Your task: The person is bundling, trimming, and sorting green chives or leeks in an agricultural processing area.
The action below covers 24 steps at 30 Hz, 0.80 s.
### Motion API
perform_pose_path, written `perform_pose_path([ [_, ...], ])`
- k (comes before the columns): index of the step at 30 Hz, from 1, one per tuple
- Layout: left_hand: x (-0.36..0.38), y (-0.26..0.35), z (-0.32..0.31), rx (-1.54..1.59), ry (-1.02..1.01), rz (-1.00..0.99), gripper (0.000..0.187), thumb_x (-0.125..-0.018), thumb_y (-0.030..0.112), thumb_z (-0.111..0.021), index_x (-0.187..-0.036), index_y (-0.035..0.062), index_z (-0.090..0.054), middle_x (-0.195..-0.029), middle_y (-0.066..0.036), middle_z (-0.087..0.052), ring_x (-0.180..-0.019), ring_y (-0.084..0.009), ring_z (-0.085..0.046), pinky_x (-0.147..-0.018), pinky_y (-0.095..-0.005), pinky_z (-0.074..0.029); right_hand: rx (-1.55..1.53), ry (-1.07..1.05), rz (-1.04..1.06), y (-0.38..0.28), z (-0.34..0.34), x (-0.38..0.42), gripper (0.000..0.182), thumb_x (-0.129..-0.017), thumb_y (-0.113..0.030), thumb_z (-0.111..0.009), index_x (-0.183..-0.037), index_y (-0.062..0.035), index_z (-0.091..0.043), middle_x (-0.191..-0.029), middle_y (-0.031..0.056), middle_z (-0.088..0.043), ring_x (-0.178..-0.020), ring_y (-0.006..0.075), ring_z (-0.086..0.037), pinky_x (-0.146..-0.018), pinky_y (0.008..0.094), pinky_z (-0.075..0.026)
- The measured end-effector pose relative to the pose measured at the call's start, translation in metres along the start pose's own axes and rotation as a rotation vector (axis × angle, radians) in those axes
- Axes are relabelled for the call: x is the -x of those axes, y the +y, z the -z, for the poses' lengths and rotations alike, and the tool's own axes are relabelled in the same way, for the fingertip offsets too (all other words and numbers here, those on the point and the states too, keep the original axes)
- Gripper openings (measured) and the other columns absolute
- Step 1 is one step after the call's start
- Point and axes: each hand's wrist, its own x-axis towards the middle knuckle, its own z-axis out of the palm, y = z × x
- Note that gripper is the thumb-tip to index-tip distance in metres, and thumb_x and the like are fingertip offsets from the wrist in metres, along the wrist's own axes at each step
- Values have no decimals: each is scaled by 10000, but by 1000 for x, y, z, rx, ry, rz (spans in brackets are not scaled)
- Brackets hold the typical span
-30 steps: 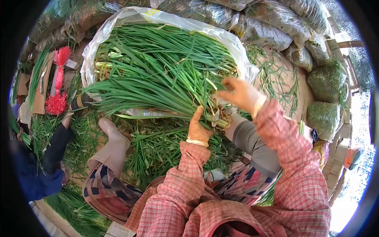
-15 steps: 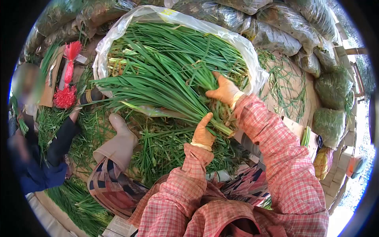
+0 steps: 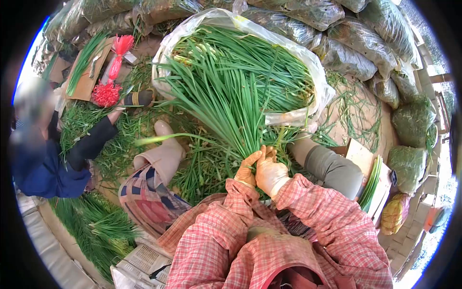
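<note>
My left hand point(image 3: 247, 169), in an orange-stained glove, is closed around the lower end of a bunch of garlic chives point(image 3: 231, 113). Beside it, my gloved right hand point(image 3: 271, 172) is closed at the base of the same bunch, its fingers partly curled out of sight. The long green leaves fan away from me and their tips lie over the near left part of a large clear plastic bag point(image 3: 323, 98). More garlic chives point(image 3: 284, 72) lie heaped in that bag. The cut ends of the bunch are hidden by my hands.
Loose leaves point(image 3: 199, 164) litter the ground between my boots. A person in blue point(image 3: 43, 161) sits at the left, near red twine point(image 3: 107, 94) and cardboard point(image 3: 89, 72). Stuffed plastic bags point(image 3: 351, 58) line the back and right. A carton point(image 3: 358, 156) with chives stands right.
Both hands have drawn closer to my body and come together at the bunch's base. The bunch has been pulled partly off the bag, and the view has shifted.
</note>
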Motion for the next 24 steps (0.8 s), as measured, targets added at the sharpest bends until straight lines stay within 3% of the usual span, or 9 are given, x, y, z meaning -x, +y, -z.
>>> perform_pose_path([
  [1, 9, 2, 2, 38, 27, -11, 416, -769, 181, -611, -1122, -9, -501, -1075, -108, -565, -993, -249, -515, -920, -375, -394, 47, 60, 17, -9, -18, -1, 614, -774, -252, -497, -1227, 121, -316, -869, 218, -606, -652, 252, -626, -487, 345, -481],
  [4, 44, 11, 0, 0, 184, -89, 332, -778, 166, -588, -1081, 44, -528, -843, -67, -583, -864, -249, -553, -811, -380, -474, -481, -116, 232, 16, 59, 25, 570, -819, -341, -503, -1164, 101, -402, -863, 177, -616, -670, 255, -626, -539, 360, -485],
  [6, 69, 20, -5, 158, -120, 118, 287, -755, 176, -612, -1017, 75, -558, -752, -62, -585, -761, -221, -573, -650, -377, -511, -889, 448, 208, 46, 58, 25, 589, -804, -385, -564, -1155, 64, -414, -825, 129, -623, -708, 250, -620, -608, 371, -480],
  [8, 98, 22, -19, 21, -115, 23, 430, -762, 165, -602, -1155, 73, -454, -762, -49, -549, -746, -203, -554, -607, -357, -522, -1216, 346, -125, 84, 57, 15, 641, -778, -341, -627, -1227, 33, -363, -959, 154, -600, -868, 250, -589, -727, 367, -465],
  [10, 112, 20, -14, -56, -272, -6, 468, -768, 146, -597, -1194, 66, -420, -775, -49, -534, -772, -195, -549, -607, -346, -525, -1418, 354, 10, 77, 17, -9, 662, -788, -339, -621, -1267, 9, -325, -1074, 156, -546, -943, 221, -542, -806, 343, -430],
  [12, 135, 20, -32, -171, -84, -28, 399, -756, 97, -617, -1125, 47, -475, -764, -44, -559, -695, -171, -559, -587, -317, -519, -1595, 164, 206, 48, 47, -2, 692, -814, -354, -587, -1311, 4, -264, -1266, 136, -404, -1075, 205, -451, -929, 323, -349],
  [16, 147, 26, -17, -564, 332, -77, 304, -727, 55, -654, -1003, 22, -531, -778, -65, -600, -637, -156, -581, -560, -285, -504, -2158, -81, 472, -24, 20, -34, 640, -835, -378, -544, -1319, -66, -265, -1211, 39, -455, -1103, 174, -428, -917, 334, -361],
  [19, 126, 25, 31, -1097, 430, -494, 437, -711, 160, -670, -1056, -21, -473, -816, -127, -616, -733, -247, -608, -621, -325, -491, -2202, -5, 310, -60, 39, -29, 751, -733, -275, -692, -1309, -73, -253, -1216, 65, -439, -1106, 171, -406, -936, 350, -338],
  [24, 132, 24, 2, -1764, 773, -388, 637, -634, 307, -657, -1098, -40, -392, -853, -215, -598, -828, -371, -573, -747, -392, -442, -2157, 51, 163, -76, -4, -71, 629, -666, -195, -740, -1202, -75, -433, -1010, 70, -570, -971, 178, -513, -862, 337, -405],
])
